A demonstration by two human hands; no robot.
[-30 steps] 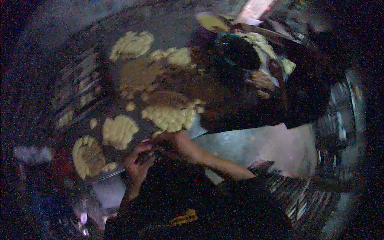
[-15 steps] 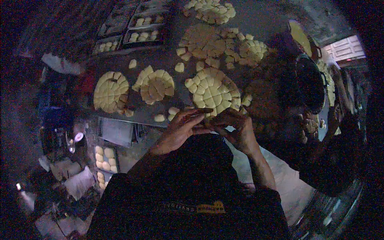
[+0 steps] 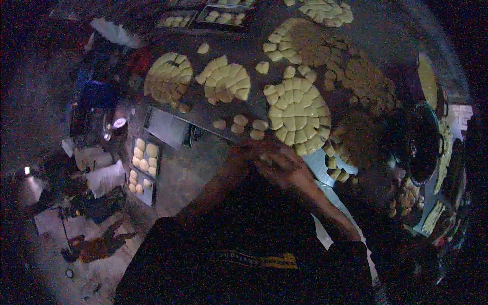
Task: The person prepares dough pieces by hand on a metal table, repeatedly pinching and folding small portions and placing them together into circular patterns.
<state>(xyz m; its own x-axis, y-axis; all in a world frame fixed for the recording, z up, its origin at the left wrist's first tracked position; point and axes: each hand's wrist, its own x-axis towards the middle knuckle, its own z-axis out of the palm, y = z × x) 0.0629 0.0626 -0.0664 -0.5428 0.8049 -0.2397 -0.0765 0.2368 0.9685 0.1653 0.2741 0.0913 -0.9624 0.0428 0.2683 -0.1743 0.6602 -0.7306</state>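
Observation:
My left hand (image 3: 245,153) and my right hand (image 3: 279,163) meet in front of my body at the table's near edge. Deep shadow covers the left one and its fingers are hidden. The right one's fingers are curled together toward the left hand; whatever they may hold cannot be seen. Just beyond them lie several small dough pieces (image 3: 240,120). To the right of these is a round slab of dough (image 3: 300,114) cut into many pieces. Two more cut dough rounds, a partly shaded one (image 3: 169,76) and a broken one (image 3: 223,81), rest farther left.
Trays of dough balls (image 3: 223,16) stand at the back; further trays (image 3: 144,157) sit low on the left beside an upright metal sheet (image 3: 168,127). More cut dough (image 3: 325,11) lies at the far side. A large dark round pan (image 3: 424,145) is on the right.
My view has swung, so the table's contents sit higher and farther right. My hands have drawn in from beside the cut round toward my body, into shadow. Small pieces now show in front of them.

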